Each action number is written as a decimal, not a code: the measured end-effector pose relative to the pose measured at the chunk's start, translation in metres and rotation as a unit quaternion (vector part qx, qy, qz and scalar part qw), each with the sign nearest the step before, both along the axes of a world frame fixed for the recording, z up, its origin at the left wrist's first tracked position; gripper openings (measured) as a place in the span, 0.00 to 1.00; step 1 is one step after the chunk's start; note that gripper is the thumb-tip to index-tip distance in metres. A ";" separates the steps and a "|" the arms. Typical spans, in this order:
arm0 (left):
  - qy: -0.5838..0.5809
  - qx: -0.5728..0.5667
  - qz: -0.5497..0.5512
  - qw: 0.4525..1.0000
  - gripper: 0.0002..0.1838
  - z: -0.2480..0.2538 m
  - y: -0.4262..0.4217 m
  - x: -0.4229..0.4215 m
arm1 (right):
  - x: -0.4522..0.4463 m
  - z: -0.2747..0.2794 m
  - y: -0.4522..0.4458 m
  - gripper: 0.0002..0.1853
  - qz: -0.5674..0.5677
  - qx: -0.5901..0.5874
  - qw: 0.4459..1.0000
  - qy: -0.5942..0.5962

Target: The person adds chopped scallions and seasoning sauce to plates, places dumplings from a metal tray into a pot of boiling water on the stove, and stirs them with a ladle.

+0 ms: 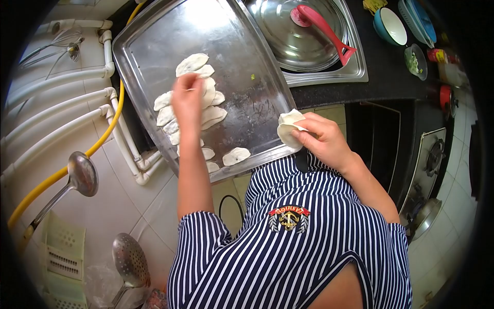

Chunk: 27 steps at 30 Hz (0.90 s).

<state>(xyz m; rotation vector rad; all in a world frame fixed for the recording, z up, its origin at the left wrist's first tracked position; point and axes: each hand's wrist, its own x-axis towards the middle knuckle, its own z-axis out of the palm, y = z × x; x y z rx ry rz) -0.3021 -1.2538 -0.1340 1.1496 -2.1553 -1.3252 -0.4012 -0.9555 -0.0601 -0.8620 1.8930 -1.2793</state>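
My right hand (324,138) pinches several thin round dough wrappers (291,126) between thumb and fingers, at the near right corner of a large metal tray (242,49). Flat, folded dumplings (212,119) lie in overlapping rows on the left side of this tray. A single dumpling (236,156) rests apart near the tray's front edge. Over the rows is my left hand (188,98), its fingers bent down and blurred; a thin pale edge shows at them, but what it belongs to is unclear.
Right of the tray, a glass lid (303,38) with a red ladle (329,36) on it covers the sink. Bowls (389,27) stand on the dark counter. A gas stove (429,154) is at right. White pipes (56,85), a yellow hose (109,123) and a hanging ladle (83,174) line the left wall.
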 end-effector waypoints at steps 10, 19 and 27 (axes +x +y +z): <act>-0.221 0.038 0.028 0.974 0.21 -0.024 -0.079 0.005 | -0.001 0.000 0.006 0.08 -0.020 0.010 1.000 0.010; 0.014 0.053 0.178 0.983 0.14 0.019 -0.098 0.010 | -0.002 -0.007 0.010 0.08 -0.051 -0.006 0.998 0.027; -0.214 0.038 -0.023 0.976 0.15 -0.016 -0.049 0.027 | -0.001 -0.007 0.009 0.08 -0.039 -0.006 0.999 0.032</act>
